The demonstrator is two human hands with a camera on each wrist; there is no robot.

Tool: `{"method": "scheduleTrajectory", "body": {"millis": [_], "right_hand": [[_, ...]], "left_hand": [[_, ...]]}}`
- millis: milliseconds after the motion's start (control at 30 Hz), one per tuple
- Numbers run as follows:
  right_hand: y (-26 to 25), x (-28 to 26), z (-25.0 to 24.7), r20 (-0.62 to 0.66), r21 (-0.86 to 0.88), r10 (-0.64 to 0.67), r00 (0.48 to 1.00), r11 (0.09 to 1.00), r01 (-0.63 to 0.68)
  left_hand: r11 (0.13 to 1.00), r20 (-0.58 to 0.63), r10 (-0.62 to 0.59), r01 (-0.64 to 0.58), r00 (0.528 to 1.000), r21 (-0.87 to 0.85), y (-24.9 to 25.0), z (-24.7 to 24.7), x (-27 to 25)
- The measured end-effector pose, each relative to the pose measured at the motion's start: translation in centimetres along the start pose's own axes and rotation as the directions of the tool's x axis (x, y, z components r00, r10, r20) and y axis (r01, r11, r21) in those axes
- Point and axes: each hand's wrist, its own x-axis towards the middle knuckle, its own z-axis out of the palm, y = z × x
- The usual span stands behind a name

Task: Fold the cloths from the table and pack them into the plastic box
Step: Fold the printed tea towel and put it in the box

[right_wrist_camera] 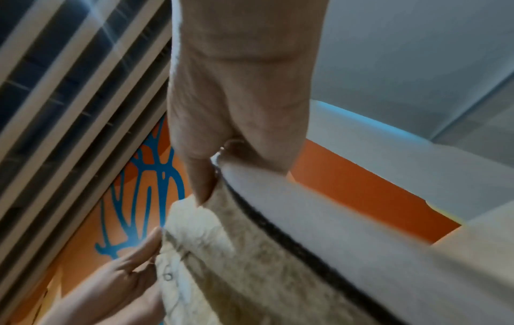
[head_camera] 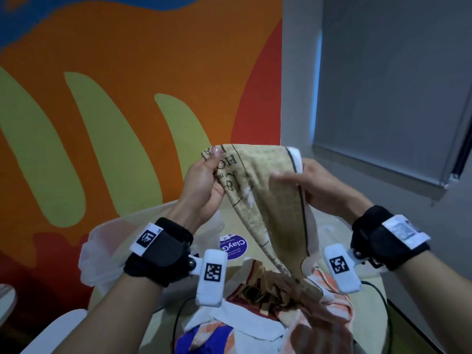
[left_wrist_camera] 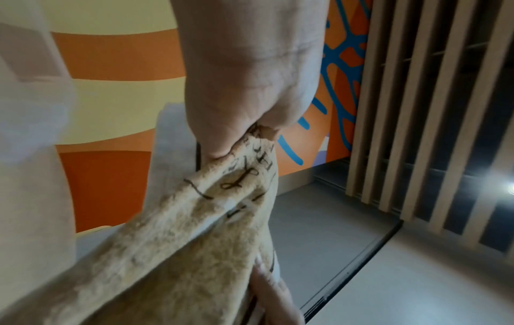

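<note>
**Beige cloth held up over the counter**

Heaped cloths lie nearest on the counter. The left hand pinches the beige cloth at its top left corner; the right hand pinches its white-bordered right edge. It hangs between them beside the plastic box.

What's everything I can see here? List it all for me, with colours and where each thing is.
beige towel: one, tan with dark lettering and a white border, held up in the air over the table.
pile of cloths: several, orange-striped, blue, white and brown, heaped on the table below the towel.
plastic box: one, clear, on the table at the left.
round sticker: one, purple, on the table.
table: one, pale.
wall mural: orange, green, red and blue.
window blind: one, grey, at the right.
left hand: pinches the towel's top left corner.
right hand: grips the towel's white edge.
</note>
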Motion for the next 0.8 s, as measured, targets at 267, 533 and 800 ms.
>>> {"method": "scheduleTrajectory", "body": {"millis": [267, 533, 800], "right_hand": [[-0.8, 0.3, -0.8, -0.267, 0.138, -0.008, 0.964, 0.989, 0.047], [-1.5, -2.2, -2.5, -0.071, 0.264, -0.020, 0.997, 0.964, 0.038], [1.8, -2.4, -1.4, -0.104, 0.288, 0.116, 0.988, 0.954, -0.082]], "left_hand": [[0.867, 0.366, -0.293, 0.084, 0.883, 0.491, -4.0, 0.0, -3.2], [0.989, 0.277, -0.146, 0.131, 0.950, 0.073, -0.9, 1.3, -2.5], [0.966, 0.183, -0.259, 0.252, 0.948, 0.059, -2.3, 0.4, -3.5]]}}
